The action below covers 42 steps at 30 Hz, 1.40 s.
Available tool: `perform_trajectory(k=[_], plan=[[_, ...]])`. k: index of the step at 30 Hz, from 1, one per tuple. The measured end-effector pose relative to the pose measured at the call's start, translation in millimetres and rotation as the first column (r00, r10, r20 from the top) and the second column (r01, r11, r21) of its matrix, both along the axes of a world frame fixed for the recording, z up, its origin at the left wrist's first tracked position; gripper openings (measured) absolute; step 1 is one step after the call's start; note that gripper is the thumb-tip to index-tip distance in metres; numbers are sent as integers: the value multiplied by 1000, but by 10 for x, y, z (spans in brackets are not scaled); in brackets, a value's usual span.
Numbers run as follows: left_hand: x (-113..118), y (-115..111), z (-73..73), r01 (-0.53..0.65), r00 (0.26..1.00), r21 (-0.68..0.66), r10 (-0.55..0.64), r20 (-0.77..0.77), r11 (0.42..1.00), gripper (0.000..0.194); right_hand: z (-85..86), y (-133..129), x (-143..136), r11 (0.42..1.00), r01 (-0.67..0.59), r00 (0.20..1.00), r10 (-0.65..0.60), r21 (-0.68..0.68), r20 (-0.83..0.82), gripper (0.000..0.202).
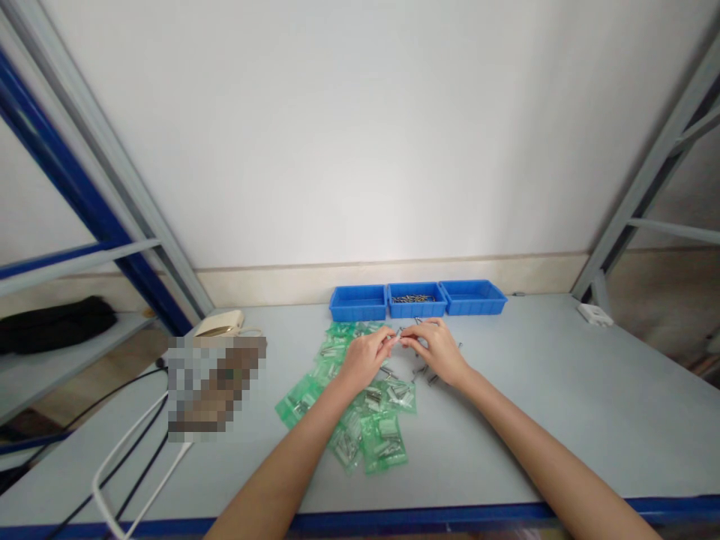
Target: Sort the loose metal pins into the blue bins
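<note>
My left hand (364, 354) and my right hand (442, 351) meet above the grey table, fingertips almost touching. Both are closed in a pinch around a small metal piece (399, 334), too small and partly covered to name. Beneath and to the left of them lie several green-edged clear plastic bags (385, 444), holding white and metal pieces. Loose slim metal pieces (432, 377), screw-like in shape, are scattered under my right hand, which hides some of them.
Three blue bins stand in a row at the back: a left bin (358, 315), a middle bin (417, 310) with small metal parts inside, and a right bin (478, 306). Cables (101, 480) and a blurred-out object (217, 382) lie left. A white item (595, 315) sits far right.
</note>
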<state>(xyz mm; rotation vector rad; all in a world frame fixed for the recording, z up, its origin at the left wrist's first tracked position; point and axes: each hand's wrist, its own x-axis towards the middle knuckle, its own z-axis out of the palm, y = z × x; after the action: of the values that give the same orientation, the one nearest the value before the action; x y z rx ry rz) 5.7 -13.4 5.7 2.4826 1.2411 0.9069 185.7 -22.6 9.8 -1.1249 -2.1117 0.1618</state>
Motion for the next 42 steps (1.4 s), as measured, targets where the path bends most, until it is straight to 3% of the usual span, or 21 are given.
perform_trajectory(k=[24,29,42], plan=[[-4,-15,31,9,999,3,-9,-42,1000,36,-55,25,32,999,-39,998,40,-26,40,25],[-1,-8,28,21,1000,-2,-21,-16,1000,31,-55,23,32,998,-46,998,48,-49,48,29],[-17,37,20,37,998,-5,-36,53,999,44,-70,59,-17,999,-36,999,36,15,31,21]])
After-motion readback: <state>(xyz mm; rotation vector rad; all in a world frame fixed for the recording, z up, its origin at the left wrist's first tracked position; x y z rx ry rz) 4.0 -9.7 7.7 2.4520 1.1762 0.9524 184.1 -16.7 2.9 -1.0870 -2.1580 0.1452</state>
